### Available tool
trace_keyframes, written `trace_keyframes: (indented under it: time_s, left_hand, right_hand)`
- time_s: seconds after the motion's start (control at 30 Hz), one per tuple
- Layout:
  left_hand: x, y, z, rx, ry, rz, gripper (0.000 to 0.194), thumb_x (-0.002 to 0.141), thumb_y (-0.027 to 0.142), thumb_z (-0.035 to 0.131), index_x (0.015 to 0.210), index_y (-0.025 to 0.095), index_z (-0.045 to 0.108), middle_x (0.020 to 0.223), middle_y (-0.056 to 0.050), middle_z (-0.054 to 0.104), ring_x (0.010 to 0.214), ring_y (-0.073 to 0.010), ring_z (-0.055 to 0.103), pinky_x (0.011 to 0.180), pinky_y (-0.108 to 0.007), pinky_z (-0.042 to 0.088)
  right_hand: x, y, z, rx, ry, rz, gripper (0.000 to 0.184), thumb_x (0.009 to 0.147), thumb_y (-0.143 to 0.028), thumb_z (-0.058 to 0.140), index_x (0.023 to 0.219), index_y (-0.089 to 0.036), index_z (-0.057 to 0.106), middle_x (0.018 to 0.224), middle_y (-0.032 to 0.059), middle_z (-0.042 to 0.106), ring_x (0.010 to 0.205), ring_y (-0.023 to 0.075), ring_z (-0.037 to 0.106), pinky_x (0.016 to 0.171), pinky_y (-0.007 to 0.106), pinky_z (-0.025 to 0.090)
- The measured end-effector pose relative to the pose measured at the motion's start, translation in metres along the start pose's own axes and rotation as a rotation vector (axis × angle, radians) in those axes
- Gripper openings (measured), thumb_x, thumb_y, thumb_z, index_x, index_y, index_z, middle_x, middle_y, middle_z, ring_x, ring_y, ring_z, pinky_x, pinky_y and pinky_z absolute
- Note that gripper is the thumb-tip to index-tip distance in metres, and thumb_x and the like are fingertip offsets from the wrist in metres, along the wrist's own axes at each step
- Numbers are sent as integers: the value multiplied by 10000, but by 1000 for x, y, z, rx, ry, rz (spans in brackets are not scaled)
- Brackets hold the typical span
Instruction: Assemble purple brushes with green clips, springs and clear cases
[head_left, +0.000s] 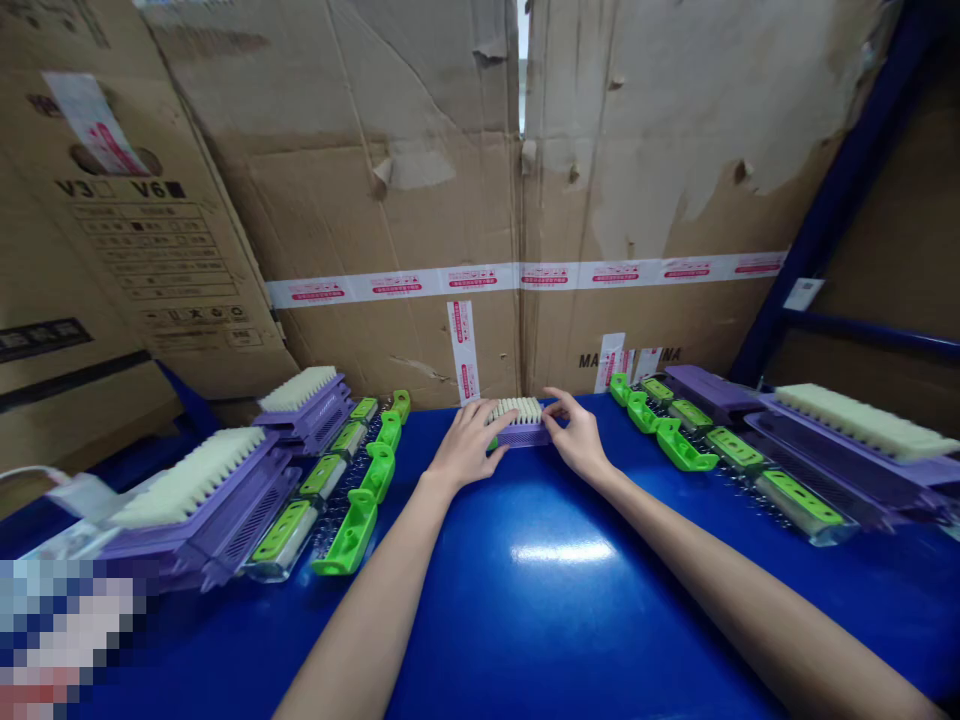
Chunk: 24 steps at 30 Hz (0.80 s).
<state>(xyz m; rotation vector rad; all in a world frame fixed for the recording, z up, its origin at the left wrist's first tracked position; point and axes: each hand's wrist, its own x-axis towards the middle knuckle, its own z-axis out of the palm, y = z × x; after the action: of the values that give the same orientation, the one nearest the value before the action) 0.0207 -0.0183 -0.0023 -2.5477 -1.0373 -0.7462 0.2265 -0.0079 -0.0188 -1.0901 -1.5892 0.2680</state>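
Observation:
At the far side of the blue table, a purple holder (525, 436) with a cream ribbed sponge (528, 410) on top lies between my two hands. My left hand (466, 442) grips its left end, fingers over the sponge and thumb low at the front. A bit of green (493, 443) shows beside that thumb. My right hand (574, 436) pinches the right end with thumb and fingers; the fingertips there are partly hidden behind the piece.
On the left stand purple sponge-topped holders (202, 500), clear-and-green blocks (285, 535) and bright green brackets (352, 530). Similar holders (855, 430), blocks (799, 500) and green brackets (679, 445) lie on the right. Taped cardboard (405, 220) walls the back; a blue post (810, 230) rises right.

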Motion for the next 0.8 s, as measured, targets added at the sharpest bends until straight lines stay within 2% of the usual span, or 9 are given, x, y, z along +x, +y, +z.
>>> trace_keyframes:
  time_s: [0.4, 0.57, 0.8]
  left_hand:
    - [1, 2, 1, -1, -3, -4, 541, 799, 270, 596, 1319, 255, 448, 1281, -108, 472, 1202, -282, 397, 993, -479, 390]
    - [1, 1, 2, -20, 8, -29, 552, 791, 257, 604, 1319, 260, 445, 1281, -102, 472, 1203, -276, 398, 995, -467, 388]
    - [1, 2, 2, -16, -6, -42, 560, 795, 259, 599, 1330, 264, 433, 1290, -105, 469, 1207, -278, 392, 993, -464, 385]
  right_hand:
    - [0, 1, -2, 8, 12, -55, 389, 761, -198, 503, 1143, -157, 569, 774, 25, 650, 737, 165, 605, 786, 326, 483]
    - [1, -1, -5, -29, 7, -17, 413, 742, -194, 509, 1151, -160, 559, 778, 20, 660, 741, 164, 615, 805, 330, 480]
    - [1, 0, -10, -85, -93, 17, 480, 725, -167, 482, 1204, -160, 522, 760, 5, 649, 755, 163, 605, 816, 325, 468]
